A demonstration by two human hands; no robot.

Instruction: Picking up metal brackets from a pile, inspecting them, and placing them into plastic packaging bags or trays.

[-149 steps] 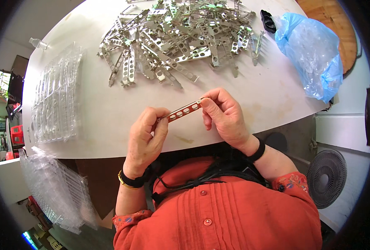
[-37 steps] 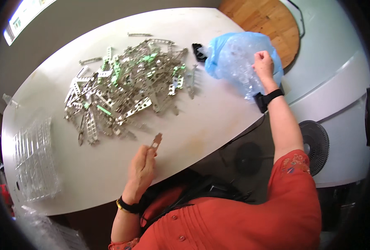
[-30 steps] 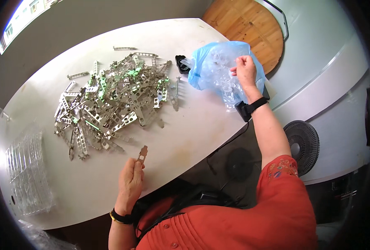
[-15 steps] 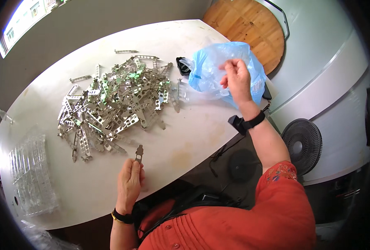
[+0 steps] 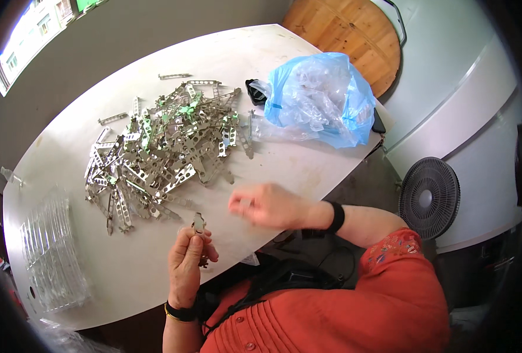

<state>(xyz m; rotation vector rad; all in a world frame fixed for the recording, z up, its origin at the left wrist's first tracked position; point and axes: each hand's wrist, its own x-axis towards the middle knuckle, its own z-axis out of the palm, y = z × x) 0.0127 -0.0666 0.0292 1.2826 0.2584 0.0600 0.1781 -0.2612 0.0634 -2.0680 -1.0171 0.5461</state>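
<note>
My left hand [image 5: 184,265] is closed near the table's front edge, pinching a flat metal bracket [image 5: 199,222] between thumb and fingers. The bracket's upper end sticks up past the fingertips; its middle is hidden by the fingers. Just right of it, above the tabletop, is my right hand [image 5: 264,206], its fingers bent and smeared by motion. A gap shows between thumb and fingers, but whether they hold anything is unclear. Beyond both hands lies a loose heap of perforated metal brackets [image 5: 176,138], some with green bits [image 5: 189,110] among them.
A blue plastic bag [image 5: 361,117] stuffed with clear film sits at the table's back right, beside a small black object [image 5: 255,92]. Clear plastic trays [image 5: 52,259] lie at the left. Right of the table are a black fan [image 5: 428,197] and a round wooden board [image 5: 349,38].
My right hand has come back from above the blue bag toward my left hand. The bracket in my left hand shows tilted differently. The view has shifted slightly.
</note>
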